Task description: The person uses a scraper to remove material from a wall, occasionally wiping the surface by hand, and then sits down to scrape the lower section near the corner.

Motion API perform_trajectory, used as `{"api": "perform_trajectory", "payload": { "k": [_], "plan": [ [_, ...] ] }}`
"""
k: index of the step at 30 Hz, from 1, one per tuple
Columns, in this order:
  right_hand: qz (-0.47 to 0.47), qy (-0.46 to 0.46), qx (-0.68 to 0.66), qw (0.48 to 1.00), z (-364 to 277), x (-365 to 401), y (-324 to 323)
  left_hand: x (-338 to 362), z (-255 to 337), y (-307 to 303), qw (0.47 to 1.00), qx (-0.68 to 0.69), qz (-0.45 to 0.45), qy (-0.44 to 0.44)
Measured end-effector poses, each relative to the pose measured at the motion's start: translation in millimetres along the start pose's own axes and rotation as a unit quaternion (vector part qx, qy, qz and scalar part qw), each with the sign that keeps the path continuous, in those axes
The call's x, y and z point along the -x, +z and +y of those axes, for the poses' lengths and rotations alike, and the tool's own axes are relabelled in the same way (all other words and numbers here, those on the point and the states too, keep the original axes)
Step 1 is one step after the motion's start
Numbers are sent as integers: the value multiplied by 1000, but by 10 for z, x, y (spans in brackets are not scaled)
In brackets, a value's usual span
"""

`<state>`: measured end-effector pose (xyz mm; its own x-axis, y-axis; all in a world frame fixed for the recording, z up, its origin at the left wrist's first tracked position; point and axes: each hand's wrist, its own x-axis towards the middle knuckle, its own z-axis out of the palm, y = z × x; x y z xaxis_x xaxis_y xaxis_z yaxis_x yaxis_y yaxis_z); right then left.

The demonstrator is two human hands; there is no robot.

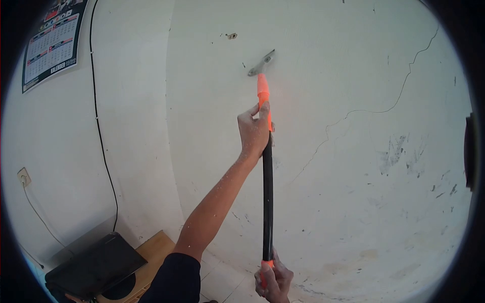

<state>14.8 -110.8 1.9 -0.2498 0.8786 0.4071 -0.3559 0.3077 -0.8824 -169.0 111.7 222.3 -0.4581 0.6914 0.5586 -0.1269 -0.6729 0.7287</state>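
A long-handled scraper [268,197] with a black pole and orange grips stands almost upright in front of me. Its metal blade head [262,63] is tilted and lies at the pale wall [333,166]; whether it touches cannot be told. My left hand [254,129] is closed around the upper orange grip, just below the head. At the pole's bottom end, my right hand [275,281] wraps round the lower orange grip. White dust speckles the left forearm, whose upper part has a dark sleeve.
The wall has a long crack [376,111], a chipped hole [232,36] and dark scuffs [396,154]. On the left are a calendar [53,45], a hanging black cable [97,118] and a socket [23,176]. A black monitor [96,265] stands by a wooden desk [157,247] below.
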Motion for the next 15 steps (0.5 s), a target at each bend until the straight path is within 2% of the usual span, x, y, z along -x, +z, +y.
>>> {"api": "perform_trajectory", "payload": {
  "k": [1,3,9,15],
  "plan": [
    [-1,-2,2,1000,-50,-58,23,-80,1,-14,1000,3,-3,11],
    [-1,100,25,995,-157,-224,72,-259,19,-20,999,-4,1,36],
    [-15,86,38,995,-628,-889,188,-961,394,45,997,22,46,54],
    [-23,94,10,995,-362,-662,124,-651,163,-93,998,-7,33,58]
  ]
}}
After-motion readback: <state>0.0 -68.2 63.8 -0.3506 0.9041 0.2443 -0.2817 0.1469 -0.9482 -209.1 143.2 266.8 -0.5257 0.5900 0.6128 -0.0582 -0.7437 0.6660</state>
